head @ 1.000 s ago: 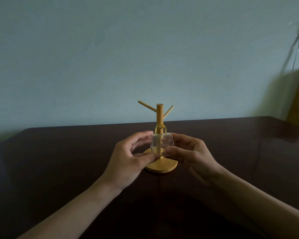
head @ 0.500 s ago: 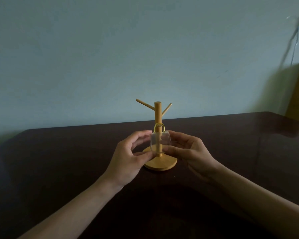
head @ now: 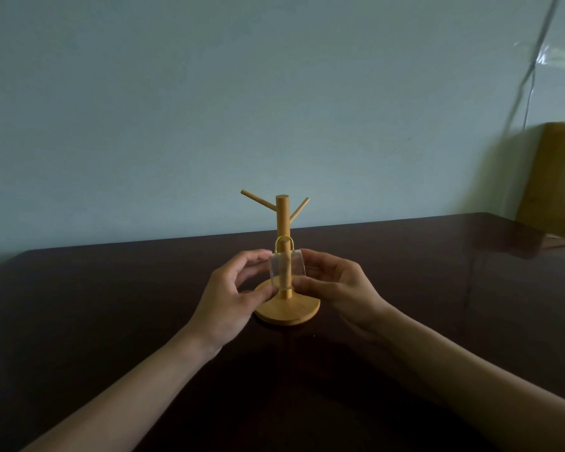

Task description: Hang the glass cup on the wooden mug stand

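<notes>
A wooden mug stand with a round base and slanted pegs stands on the dark table. A small clear glass cup with a yellow handle sits in front of the post, its handle looped over the stand's lower front peg. My left hand pinches the cup's left side between thumb and fingers. On the cup's right side, my right hand grips it the same way. The lower post shows through the glass.
A pale green wall rises behind the table. A wooden chair back stands at the far right, beside the table's corner. A thin cable runs down the wall above it.
The cup stays on the front peg between both hands. The view has shifted slightly; the hands hold nearly the same position, the left fingers a little more spread.
</notes>
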Tool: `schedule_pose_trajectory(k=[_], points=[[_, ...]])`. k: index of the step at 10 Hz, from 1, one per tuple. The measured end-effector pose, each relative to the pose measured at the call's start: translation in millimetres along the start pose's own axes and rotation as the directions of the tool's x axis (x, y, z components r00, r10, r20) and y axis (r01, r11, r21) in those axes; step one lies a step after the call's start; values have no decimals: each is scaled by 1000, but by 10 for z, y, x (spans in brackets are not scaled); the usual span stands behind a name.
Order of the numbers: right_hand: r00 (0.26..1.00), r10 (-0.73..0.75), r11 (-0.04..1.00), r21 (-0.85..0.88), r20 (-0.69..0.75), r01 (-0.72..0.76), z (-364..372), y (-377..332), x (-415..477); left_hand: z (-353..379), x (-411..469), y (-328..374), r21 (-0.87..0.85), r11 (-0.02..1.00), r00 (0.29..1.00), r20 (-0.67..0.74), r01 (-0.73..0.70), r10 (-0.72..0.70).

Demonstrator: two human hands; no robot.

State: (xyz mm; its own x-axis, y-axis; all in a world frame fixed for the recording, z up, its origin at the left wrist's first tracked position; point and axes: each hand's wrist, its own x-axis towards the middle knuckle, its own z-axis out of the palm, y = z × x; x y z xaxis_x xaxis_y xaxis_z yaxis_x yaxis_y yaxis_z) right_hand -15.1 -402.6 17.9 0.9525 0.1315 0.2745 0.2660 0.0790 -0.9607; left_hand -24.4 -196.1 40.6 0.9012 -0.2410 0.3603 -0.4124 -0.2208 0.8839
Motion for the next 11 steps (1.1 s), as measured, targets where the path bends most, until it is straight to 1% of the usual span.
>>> schedule_pose_trajectory(k=[3, 6, 7, 8, 9, 10, 11], points=[[999, 44, 999, -23, -15, -45, -83, 81, 79, 41, 31, -10, -38, 998, 999, 0, 45, -45], [998, 55, 998, 13, -20, -54, -78, 92, 68, 37, 24, -3, -80, 994, 998, 8, 69, -68], [997, 68, 998, 9, -43, -68, -82, 46, 52, 17, 33, -34, -87, 992, 996, 18, 93, -91], [994, 87, 996, -14, -59, -87, -105, -95, 10, -31, 54, -90, -106, 985, 991, -17, 134, -136], [991, 36, 999, -14, -133, -38, -130, -418, -36, -139, 73, -183, -140, 971, 977, -64, 193, -203], [960, -115, 993, -7, -257, 117, -189, -916, -54, -309, 107, -296, -103, 970, 965, -122, 220, -232], [877, -345, 917, 78, -334, 391, -265, -1551, -130, -482, 72, -396, -74, 970, 936, -255, 232, -244]])
